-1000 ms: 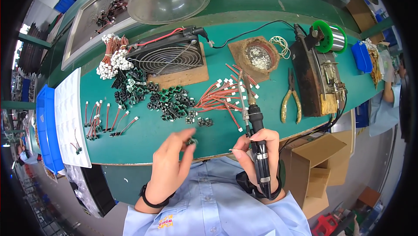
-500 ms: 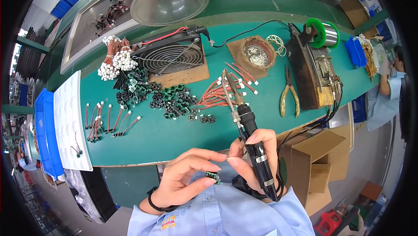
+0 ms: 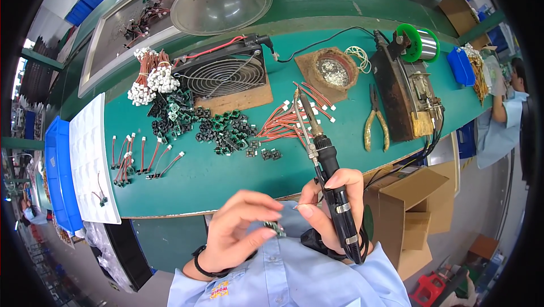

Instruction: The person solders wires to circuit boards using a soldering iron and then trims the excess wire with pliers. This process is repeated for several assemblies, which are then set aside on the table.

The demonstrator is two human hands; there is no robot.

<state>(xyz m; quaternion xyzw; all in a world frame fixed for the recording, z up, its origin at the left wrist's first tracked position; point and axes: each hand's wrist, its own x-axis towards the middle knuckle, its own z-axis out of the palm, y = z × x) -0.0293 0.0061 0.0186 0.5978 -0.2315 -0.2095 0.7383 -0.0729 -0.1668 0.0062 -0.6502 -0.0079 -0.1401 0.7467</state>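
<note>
Positions are given from the centre of the green mat point(image 3: 226, 185), twelve o'clock pointing away from me. Both of my hands are at six o'clock, just off the near edge of the mat. My left hand point(image 3: 235, 236) pinches a small circuit board point(image 3: 274, 228), green and black, between thumb and fingers, in front of my shirt. My right hand point(image 3: 323, 226) is wrapped round a black soldering iron point(image 3: 328, 162), whose metal tip points to about twelve. The thumb and forefinger of that hand also come together on something thin (too small for me to identify).

Near the centre lies a loose spread of red wires point(image 3: 283, 126) with white connectors, the tip of the iron above it. A heap of boards point(image 3: 224, 131) reaches from there toward ten o'clock. At eleven a black fan point(image 3: 224, 77) stands on a brown board; at one, a round dish point(image 3: 352, 74) contains silvery bits. Pliers point(image 3: 385, 131) lie at three, their handles apart, beside a dark soldering station point(image 3: 394, 94). A green-flanged reel point(image 3: 411, 46) is noted at two. At half past eight, several boards with wires attached point(image 3: 126, 171) lie near a white tray point(image 3: 88, 159).
</note>
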